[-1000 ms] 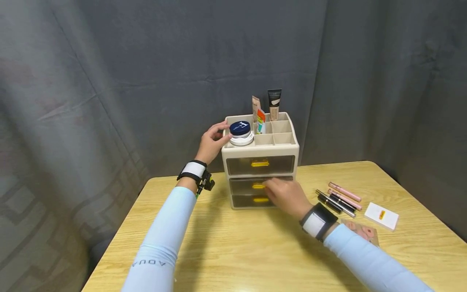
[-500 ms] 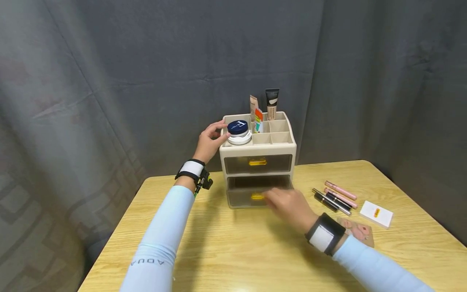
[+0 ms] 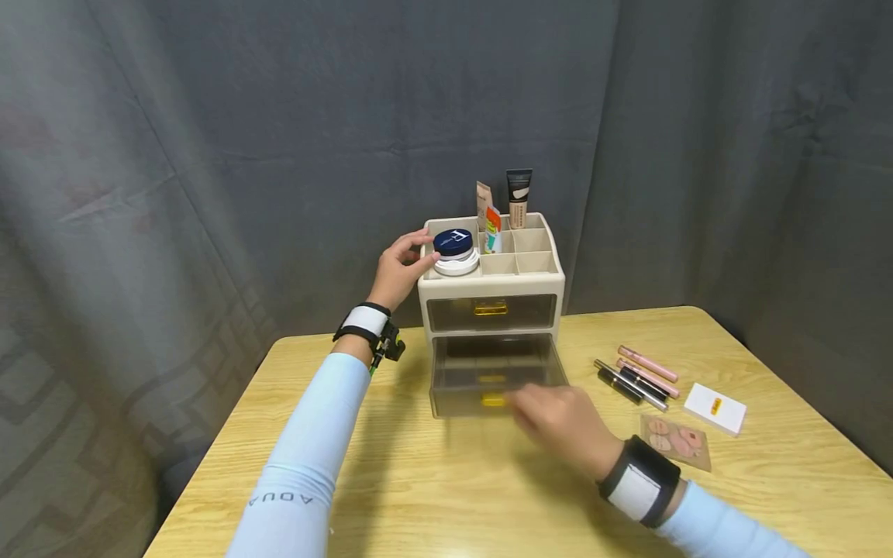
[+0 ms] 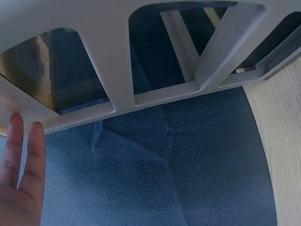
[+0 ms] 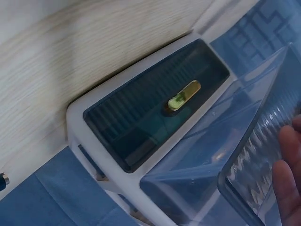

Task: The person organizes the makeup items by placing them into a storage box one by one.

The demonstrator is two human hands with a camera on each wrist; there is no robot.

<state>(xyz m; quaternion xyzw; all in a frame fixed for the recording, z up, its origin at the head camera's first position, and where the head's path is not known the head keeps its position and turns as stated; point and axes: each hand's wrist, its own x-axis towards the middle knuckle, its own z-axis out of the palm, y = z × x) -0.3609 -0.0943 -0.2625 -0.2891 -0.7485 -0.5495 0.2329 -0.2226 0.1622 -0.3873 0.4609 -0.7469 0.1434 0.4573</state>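
A cream cosmetics organizer [image 3: 491, 288] stands at the back of the table, its top divided into compartments. Its middle smoky drawer [image 3: 453, 404] juts out toward me. My right hand [image 3: 561, 425], blurred, pinches that drawer's gold handle [image 3: 492, 400]; in the right wrist view its fingers [image 5: 288, 188] are at the clear drawer front. My left hand [image 3: 396, 271] rests against the organizer's upper left side, fingers fairly straight in the left wrist view. Near its thumb, a navy-lidded jar [image 3: 452, 243] sits on a white round case [image 3: 456, 267]. Several tubes, one with a black cap [image 3: 518, 186], stand in other compartments.
Pink tubes [image 3: 647, 363] and black-and-silver cosmetic sticks [image 3: 631, 384] lie right of the organizer. Beside them are a white box [image 3: 715, 408] and a card-like palette [image 3: 675, 442]. A grey curtain [image 3: 314, 178] hangs behind the wooden table [image 3: 418, 480].
My right hand has drawn the middle drawer out from shut, moving toward me and to the lower right. My left hand has kept its place on the organizer.
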